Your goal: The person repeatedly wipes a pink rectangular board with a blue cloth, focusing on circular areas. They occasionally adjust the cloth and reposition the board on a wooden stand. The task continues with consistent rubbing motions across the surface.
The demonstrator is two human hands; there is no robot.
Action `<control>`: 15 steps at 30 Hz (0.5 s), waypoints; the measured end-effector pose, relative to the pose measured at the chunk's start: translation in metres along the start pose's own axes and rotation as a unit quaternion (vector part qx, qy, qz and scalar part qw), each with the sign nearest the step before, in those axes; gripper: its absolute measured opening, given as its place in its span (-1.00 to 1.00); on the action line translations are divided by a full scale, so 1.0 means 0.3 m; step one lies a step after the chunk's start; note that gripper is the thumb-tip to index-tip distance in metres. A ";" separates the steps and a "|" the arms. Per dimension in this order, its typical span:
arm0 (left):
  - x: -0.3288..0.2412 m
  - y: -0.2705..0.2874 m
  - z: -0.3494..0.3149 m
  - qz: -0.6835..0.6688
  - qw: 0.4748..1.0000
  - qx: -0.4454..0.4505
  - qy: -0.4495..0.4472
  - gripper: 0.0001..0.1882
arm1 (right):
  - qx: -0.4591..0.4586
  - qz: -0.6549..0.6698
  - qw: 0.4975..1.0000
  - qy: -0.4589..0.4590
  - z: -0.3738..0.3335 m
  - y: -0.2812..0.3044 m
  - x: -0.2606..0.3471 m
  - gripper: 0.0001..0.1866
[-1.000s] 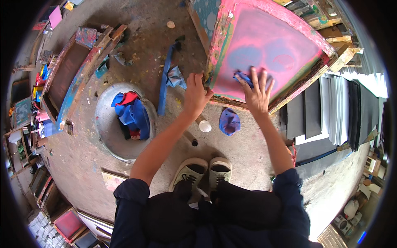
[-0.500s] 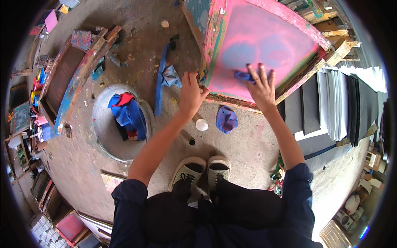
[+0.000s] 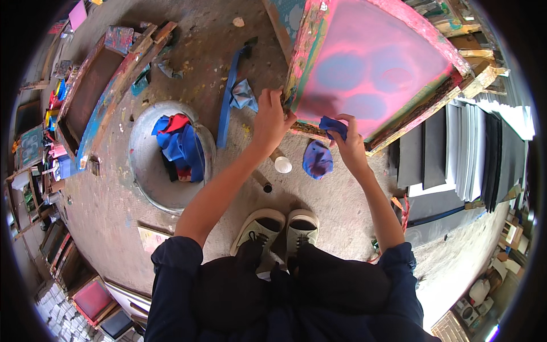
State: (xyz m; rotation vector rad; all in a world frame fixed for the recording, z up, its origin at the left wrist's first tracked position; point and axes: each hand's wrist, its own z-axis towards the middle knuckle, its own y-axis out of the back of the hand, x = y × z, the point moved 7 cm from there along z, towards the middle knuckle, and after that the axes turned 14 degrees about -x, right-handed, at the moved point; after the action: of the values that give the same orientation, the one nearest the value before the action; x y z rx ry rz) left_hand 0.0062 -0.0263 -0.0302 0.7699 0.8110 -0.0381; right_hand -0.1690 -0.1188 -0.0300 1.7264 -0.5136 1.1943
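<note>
A pink, paint-stained screen-printing frame (image 3: 380, 68) leans ahead of me, its mesh marked with several bluish round patches. My left hand (image 3: 272, 121) is closed on the near left corner of its wooden edge. In my right hand (image 3: 352, 149) is a crumpled dark blue cloth (image 3: 333, 126), pinched between thumb and fingers just in front of the frame's lower edge. Below it on the floor lies another blue cloth (image 3: 317, 160) with dark stains. A light blue crumpled cloth (image 3: 243, 95) and a long blue strip (image 3: 229, 102) lie left of my left hand.
A round metal basin (image 3: 142, 171) with blue and red cloths stands on the left. Two tubes, one white-ended (image 3: 282, 164), one dark-ended (image 3: 266, 186), lie near my shoes. Another wooden frame (image 3: 91, 102) rests far left. Stacked sheets (image 3: 450, 148) stand at the right.
My right hand has come off the mesh and drawn back toward me, lifting the blue cloth. A third bluish patch now shows where it was. My left hand stays on the frame's corner.
</note>
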 end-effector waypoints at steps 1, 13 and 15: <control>-0.002 -0.003 -0.001 -0.001 1.000 0.003 0.002 -0.40 | -0.015 -0.073 0.997 0.035 -0.003 -0.011 -0.047 -0.80; 0.006 -0.002 0.000 0.003 1.000 -0.004 -0.003 -0.44 | -0.171 -0.249 0.851 0.429 0.089 -0.029 0.093 -0.69; 0.013 0.004 -0.002 0.005 1.000 -0.001 0.003 -0.44 | -0.153 -0.242 0.850 0.442 0.071 -0.054 0.094 -0.68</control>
State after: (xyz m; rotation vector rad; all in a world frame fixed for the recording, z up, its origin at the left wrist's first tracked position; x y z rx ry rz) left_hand 0.0089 -0.0241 -0.0322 0.7728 0.8130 -0.0265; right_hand -0.1342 -0.1251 -0.0141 0.8027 0.2783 1.2825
